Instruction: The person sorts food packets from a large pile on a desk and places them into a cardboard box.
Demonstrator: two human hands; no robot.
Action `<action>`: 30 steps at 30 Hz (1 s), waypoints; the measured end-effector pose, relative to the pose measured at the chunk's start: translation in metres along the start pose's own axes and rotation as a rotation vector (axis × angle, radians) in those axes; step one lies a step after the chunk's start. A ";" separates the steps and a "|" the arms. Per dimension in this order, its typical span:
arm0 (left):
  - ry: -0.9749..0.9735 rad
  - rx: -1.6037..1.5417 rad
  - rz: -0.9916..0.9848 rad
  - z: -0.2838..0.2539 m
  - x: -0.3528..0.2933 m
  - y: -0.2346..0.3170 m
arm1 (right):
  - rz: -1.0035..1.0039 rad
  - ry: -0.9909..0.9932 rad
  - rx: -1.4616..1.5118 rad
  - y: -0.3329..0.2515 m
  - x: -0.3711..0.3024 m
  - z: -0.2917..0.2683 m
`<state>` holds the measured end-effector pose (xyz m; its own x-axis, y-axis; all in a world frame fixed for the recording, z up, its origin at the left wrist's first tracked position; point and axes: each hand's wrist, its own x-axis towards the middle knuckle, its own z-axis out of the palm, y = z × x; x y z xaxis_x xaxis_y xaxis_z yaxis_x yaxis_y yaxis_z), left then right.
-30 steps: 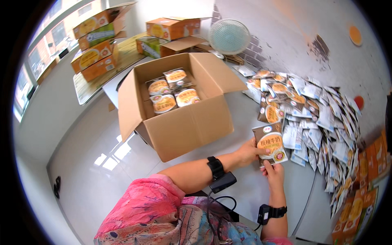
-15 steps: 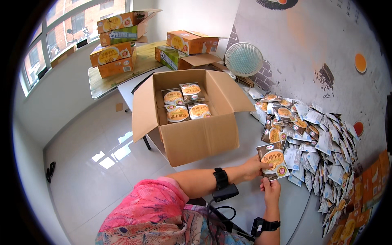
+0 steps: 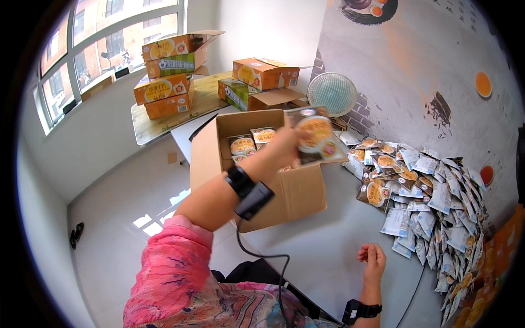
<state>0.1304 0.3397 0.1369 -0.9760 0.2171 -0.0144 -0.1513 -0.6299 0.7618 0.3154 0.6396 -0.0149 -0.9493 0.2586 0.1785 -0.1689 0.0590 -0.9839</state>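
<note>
My left hand (image 3: 281, 146) grips a brown and cream sachet (image 3: 316, 136) by its edge, a little blurred, above the right part of a tall open cardboard box (image 3: 284, 197). Inside the box, several like sachets (image 3: 241, 145) lie face up, partly hidden behind my left forearm. My right hand (image 3: 373, 258) is over the grey table (image 3: 328, 240), holding nothing, with its fingers loosely bent and apart. To its upper right spreads a large heap of sachets (image 3: 421, 191), some showing brown fronts and many showing pale backs.
Behind the box, orange and green cartons (image 3: 164, 90) are stacked on a wooden-topped table (image 3: 208, 90), with more cartons (image 3: 265, 74) beside them. A round fan (image 3: 332, 94) stands by the wall. Orange cartons (image 3: 500, 240) are at the far right. A black cable (image 3: 262, 255) hangs from my left wrist.
My left hand has carried the sachet leftward and away from me, from the table's near side to above the box. My right hand has let go of the sachet and stayed low.
</note>
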 end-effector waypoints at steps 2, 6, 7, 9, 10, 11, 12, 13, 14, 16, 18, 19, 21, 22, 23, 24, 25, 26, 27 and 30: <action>-0.027 -0.009 -0.026 -0.053 0.024 0.024 | 0.008 -0.013 -0.003 0.000 0.000 0.001; 0.252 0.095 0.027 -0.138 0.052 0.061 | 0.018 -0.044 -0.015 0.001 0.002 0.006; 0.299 0.093 -0.013 -0.160 0.060 0.067 | 0.017 -0.050 -0.016 0.001 0.002 0.006; 0.429 0.243 -0.034 -0.167 0.060 0.072 | 0.018 -0.039 -0.013 -0.001 0.002 0.003; 0.459 0.283 -0.027 -0.185 0.065 0.076 | 0.016 -0.046 -0.006 -0.001 0.002 0.004; 0.508 0.319 -0.053 -0.188 0.070 0.076 | 0.023 -0.041 -0.005 -0.001 0.002 0.003; 0.557 0.356 -0.078 -0.191 0.074 0.075 | 0.030 -0.037 -0.003 -0.001 0.003 0.002; 0.606 0.393 -0.103 -0.194 0.079 0.074 | 0.038 -0.034 0.000 -0.001 0.003 0.001; 0.634 0.426 -0.119 -0.195 0.083 0.071 | 0.040 -0.028 -0.003 0.000 0.003 0.001; 0.688 0.494 -0.150 -0.197 0.093 0.064 | 0.045 -0.015 -0.009 0.000 0.002 -0.001; 0.724 0.619 -0.140 -0.241 0.106 0.064 | 0.043 -0.047 -0.004 0.004 0.005 0.001; 0.745 0.665 -0.132 -0.248 0.110 0.061 | 0.042 -0.050 -0.007 0.005 0.005 0.000; 0.756 0.769 -0.145 -0.251 0.114 0.057 | 0.044 -0.036 -0.013 0.007 0.005 -0.001; 0.740 0.781 -0.163 -0.251 0.119 0.054 | 0.045 -0.028 -0.017 0.007 0.005 -0.003; 0.736 0.795 -0.179 -0.253 0.118 0.055 | 0.045 -0.027 -0.024 0.007 0.005 -0.002; 0.731 0.809 -0.196 -0.253 0.117 0.056 | 0.045 -0.025 -0.032 0.007 0.005 -0.001; 0.707 0.985 -0.236 -0.271 0.127 0.057 | 0.045 -0.022 -0.041 0.006 0.005 -0.001; 0.712 0.982 -0.258 -0.285 0.131 0.058 | 0.042 -0.030 -0.041 0.006 0.005 0.001; 0.714 0.979 -0.280 -0.294 0.134 0.059 | 0.038 -0.034 -0.042 0.006 0.005 0.001; 0.715 0.968 -0.344 -0.315 0.142 0.058 | 0.034 -0.041 -0.044 0.007 0.006 0.000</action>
<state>-0.0662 0.0991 -0.0249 -0.8208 -0.3828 -0.4240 -0.5342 0.2514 0.8071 0.3087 0.6414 -0.0210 -0.9645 0.2214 0.1439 -0.1259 0.0937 -0.9876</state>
